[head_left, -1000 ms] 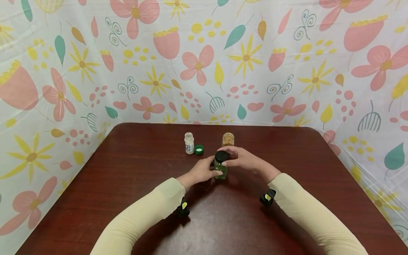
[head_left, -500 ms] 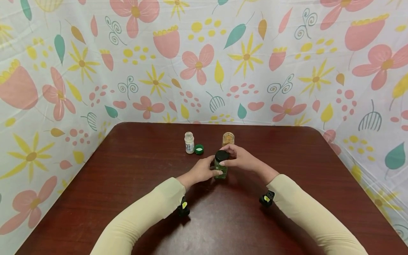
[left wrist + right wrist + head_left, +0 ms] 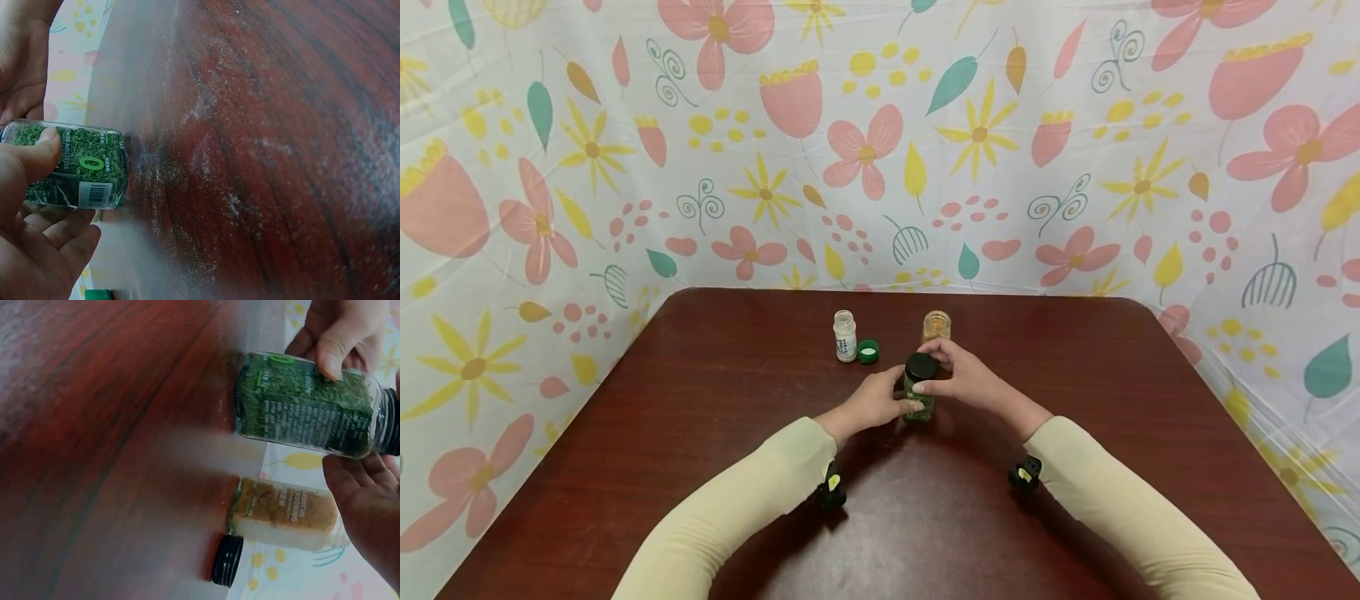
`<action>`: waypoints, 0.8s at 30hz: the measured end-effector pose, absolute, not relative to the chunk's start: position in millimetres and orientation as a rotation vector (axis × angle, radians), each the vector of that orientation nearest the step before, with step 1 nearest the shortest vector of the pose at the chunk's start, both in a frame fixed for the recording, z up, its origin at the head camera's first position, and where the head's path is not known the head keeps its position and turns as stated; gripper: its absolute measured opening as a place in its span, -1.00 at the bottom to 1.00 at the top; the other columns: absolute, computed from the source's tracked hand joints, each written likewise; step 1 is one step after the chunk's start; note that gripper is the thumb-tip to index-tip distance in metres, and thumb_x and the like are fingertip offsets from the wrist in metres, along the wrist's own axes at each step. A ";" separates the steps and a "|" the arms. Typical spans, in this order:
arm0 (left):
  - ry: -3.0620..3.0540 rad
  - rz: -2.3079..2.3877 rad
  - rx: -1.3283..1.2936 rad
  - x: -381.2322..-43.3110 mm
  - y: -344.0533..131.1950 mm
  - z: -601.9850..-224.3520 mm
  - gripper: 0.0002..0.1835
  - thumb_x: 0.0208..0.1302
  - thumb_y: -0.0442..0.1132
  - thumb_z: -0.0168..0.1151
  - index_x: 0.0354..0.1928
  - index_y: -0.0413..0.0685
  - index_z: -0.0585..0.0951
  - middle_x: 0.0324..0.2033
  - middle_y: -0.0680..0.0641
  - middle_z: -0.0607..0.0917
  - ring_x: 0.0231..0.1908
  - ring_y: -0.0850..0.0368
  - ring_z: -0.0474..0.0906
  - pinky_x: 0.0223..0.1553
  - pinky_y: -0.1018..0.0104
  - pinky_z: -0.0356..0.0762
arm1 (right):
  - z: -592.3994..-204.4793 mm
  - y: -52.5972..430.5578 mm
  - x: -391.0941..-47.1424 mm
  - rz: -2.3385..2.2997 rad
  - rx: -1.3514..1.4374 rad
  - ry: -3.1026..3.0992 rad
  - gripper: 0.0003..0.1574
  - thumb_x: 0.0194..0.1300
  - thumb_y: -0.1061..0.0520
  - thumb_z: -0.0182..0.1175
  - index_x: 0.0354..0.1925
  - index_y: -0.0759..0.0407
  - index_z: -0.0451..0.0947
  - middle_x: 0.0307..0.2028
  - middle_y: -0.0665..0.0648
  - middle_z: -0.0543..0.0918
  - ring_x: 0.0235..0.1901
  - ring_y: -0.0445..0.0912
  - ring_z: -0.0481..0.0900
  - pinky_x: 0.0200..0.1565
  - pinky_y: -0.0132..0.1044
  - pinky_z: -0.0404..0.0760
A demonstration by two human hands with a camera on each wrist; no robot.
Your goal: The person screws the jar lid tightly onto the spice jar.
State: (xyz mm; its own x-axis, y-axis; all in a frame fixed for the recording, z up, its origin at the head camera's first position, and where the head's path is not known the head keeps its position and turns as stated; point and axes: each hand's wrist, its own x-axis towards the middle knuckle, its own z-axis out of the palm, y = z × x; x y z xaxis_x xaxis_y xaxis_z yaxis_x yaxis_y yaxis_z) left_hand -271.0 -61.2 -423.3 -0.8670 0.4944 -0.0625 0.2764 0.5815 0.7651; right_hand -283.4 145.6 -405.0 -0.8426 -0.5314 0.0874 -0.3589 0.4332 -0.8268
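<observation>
A clear square jar of green dried herbs (image 3: 306,403) stands upright on the dark wooden table, its black lid (image 3: 921,367) in place. My left hand (image 3: 874,402) grips the jar's body, and the thumb lies across the label in the left wrist view. At the top, my right hand (image 3: 972,380) holds the lid, thumb on the near side and fingers round the far side. Just behind that hand stands an uncapped jar of orange-brown seasoning (image 3: 284,512), partly hidden in the head view. Its neighbour in the right wrist view is a loose black cap (image 3: 226,560).
Further back on the left, an uncapped white-powder bottle (image 3: 846,340) stands beside a green cap (image 3: 868,352). Pale specks are scattered over the tabletop (image 3: 231,156). A flowered cloth (image 3: 865,158) hangs behind the table.
The right hand has turned slightly on the lid, its thumb shifting a little to the left. The left hand and the jar stay where they were.
</observation>
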 end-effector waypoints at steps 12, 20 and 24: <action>2.556 1.142 0.633 -272.8 -60.1 -426.2 -0.34 0.43 -0.15 0.32 0.46 -0.24 0.35 0.30 -0.25 0.60 0.33 -0.14 0.56 0.33 -0.04 0.53 | -400.2 157.9 -293.3 -1.415 -0.796 2.201 -0.24 0.45 0.22 0.24 0.48 0.40 0.22 0.37 0.46 0.45 0.37 0.28 0.45 0.22 -0.18 0.60; 2.574 1.124 0.636 -272.4 -59.9 -424.2 -0.37 0.42 -0.14 0.32 0.42 -0.24 0.39 0.27 -0.24 0.63 0.31 -0.14 0.57 0.33 -0.05 0.53 | -401.0 158.5 -293.8 -1.457 -0.800 2.182 -0.27 0.45 0.21 0.24 0.46 0.35 0.25 0.33 0.46 0.47 0.32 0.21 0.50 0.15 -0.29 0.61; 2.568 1.118 0.630 -271.8 -60.1 -423.4 -0.34 0.43 -0.14 0.32 0.45 -0.25 0.36 0.29 -0.24 0.61 0.32 -0.14 0.56 0.33 -0.05 0.53 | -401.8 158.3 -293.7 -1.428 -0.794 2.225 -0.32 0.46 0.18 0.24 0.43 0.35 0.29 0.28 0.44 0.53 0.25 0.14 0.56 0.17 -0.18 0.61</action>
